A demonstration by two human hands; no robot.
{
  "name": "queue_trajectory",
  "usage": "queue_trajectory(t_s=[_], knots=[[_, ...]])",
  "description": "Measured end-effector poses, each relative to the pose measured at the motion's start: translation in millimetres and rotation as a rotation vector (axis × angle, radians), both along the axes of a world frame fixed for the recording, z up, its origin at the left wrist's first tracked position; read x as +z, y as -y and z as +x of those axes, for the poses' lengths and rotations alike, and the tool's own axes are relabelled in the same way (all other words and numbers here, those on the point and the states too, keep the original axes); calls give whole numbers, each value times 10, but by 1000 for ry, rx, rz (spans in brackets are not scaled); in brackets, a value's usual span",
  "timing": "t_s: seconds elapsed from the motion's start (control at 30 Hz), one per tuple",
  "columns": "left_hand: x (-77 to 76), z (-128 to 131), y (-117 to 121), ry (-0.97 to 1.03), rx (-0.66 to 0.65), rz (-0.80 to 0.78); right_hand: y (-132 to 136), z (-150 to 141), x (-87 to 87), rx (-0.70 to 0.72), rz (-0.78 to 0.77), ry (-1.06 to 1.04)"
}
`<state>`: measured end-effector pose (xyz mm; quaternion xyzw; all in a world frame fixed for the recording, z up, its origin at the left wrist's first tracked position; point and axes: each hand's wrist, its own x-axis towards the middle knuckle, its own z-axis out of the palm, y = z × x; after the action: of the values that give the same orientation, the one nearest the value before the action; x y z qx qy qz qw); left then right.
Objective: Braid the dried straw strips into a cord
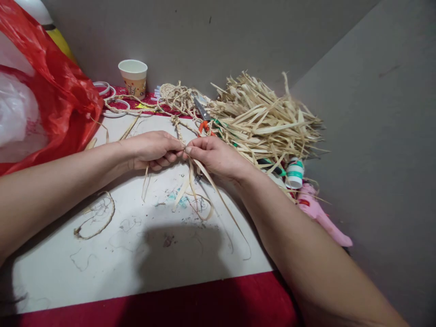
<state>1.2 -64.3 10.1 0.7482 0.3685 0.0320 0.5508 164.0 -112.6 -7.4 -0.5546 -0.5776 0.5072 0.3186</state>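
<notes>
Both hands meet over the middle of the white board point(112, 277), pinching one straw braid point(178, 129). My left hand point(155, 150) has its thumb and forefinger closed on the braid, the other fingers curled under. Thumb tip against the same spot, my right hand point(214, 156) is closed on it from the other side. Beyond the hands the plaited part runs away toward the back. Loose straw strands point(213, 184) hang from the pinch toward me. What lies right between the fingertips is hidden.
A heap of dry straw point(269, 122) fills the back right, with scissors point(203, 116) beside it. Coiled straw cord point(177, 97) and a paper cup point(133, 79) stand at the back. A red plastic bag point(68, 91) is left; a pink glue gun point(322, 213) lies right.
</notes>
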Motion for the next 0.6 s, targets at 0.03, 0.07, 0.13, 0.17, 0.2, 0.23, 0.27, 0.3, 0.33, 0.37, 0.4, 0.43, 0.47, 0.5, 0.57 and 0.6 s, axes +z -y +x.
queue_trajectory(t_s=[0.03,0.07,0.13,0.17,0.2,0.23,0.27,0.3,0.33,0.37,0.4,0.43,0.47,0.5,0.57,0.6], knots=[[-10,-1,2,1,3,14,-8,8,-16,6,16,3],[-20,0,4,-2,8,30,-15,16,-30,13,32,5],[-34,5,8,-11,33,75,-22,29,-44,22,48,13],[-38,9,10,-19,49,101,-22,33,-41,27,46,17],[-40,14,13,-32,66,125,-19,36,-33,34,35,18],[-40,19,15,-46,80,143,-15,38,-22,44,16,17],[-39,24,19,-61,91,154,-9,39,-8,58,-7,17],[-36,28,23,-75,100,158,-3,40,5,75,-26,22],[-32,31,27,-87,107,155,3,41,17,92,-33,35],[-28,34,32,-96,112,148,7,43,26,107,-26,58],[-24,36,36,-102,114,140,11,45,32,118,-8,88],[-20,36,39,-102,116,131,12,48,35,125,19,123],[-18,36,42,-101,115,121,11,50,34,128,51,156],[-19,35,43,-96,114,112,9,53,31,127,79,189],[-29,31,40,-84,109,104,2,59,20,124,121,256],[-39,28,37,-85,103,107,-3,63,13,124,141,291]])
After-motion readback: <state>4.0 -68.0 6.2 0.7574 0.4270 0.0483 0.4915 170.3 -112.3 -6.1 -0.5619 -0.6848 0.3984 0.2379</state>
